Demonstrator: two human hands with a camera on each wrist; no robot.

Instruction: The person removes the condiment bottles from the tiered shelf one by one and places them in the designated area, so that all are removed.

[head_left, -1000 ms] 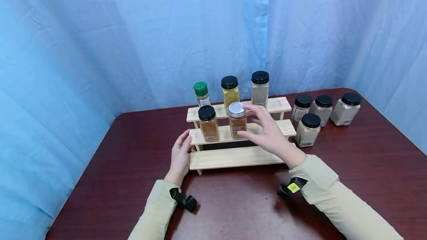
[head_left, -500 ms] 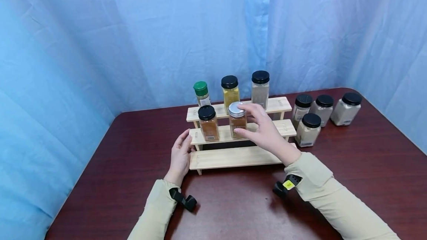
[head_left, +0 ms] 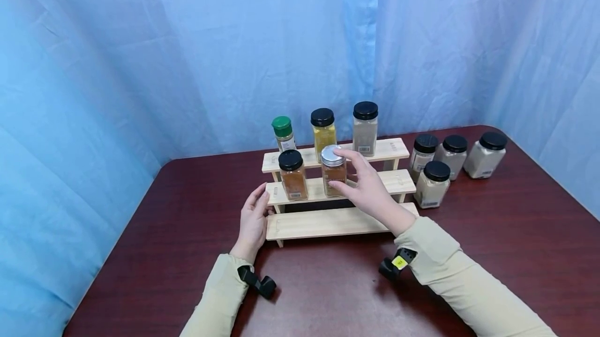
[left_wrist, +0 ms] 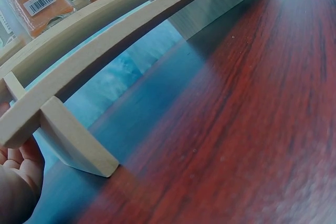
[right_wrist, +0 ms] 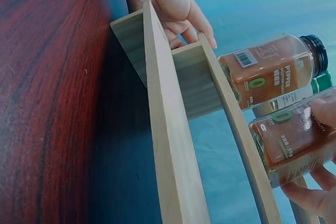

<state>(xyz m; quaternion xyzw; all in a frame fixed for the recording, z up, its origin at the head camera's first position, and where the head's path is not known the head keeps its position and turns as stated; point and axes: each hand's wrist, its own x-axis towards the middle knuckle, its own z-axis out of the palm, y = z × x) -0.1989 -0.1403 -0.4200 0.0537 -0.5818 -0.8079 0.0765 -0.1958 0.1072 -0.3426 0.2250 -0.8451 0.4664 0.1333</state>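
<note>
A three-step wooden rack stands on the table, its left end held by my left hand with the thumb against the middle shelf. In the right wrist view the left hand's fingers curl behind that end. My right hand grips a silver-lidded spice jar of orange-brown powder, thumb on its front, a finger at the lid. That jar is upright on the middle shelf. Left of it is a black-lidded pepper jar; its label faces the right wrist view.
On the top shelf stand a green-capped jar, a yellow jar and a grey jar. Several black-lidded jars, one of them a pale powder jar, are on the dark red table right of the rack. Blue curtains hang behind.
My right hand has moved slightly left, its fingers drawing in around the silver-lidded spice jar. The left hand and the rack have stayed in place.
</note>
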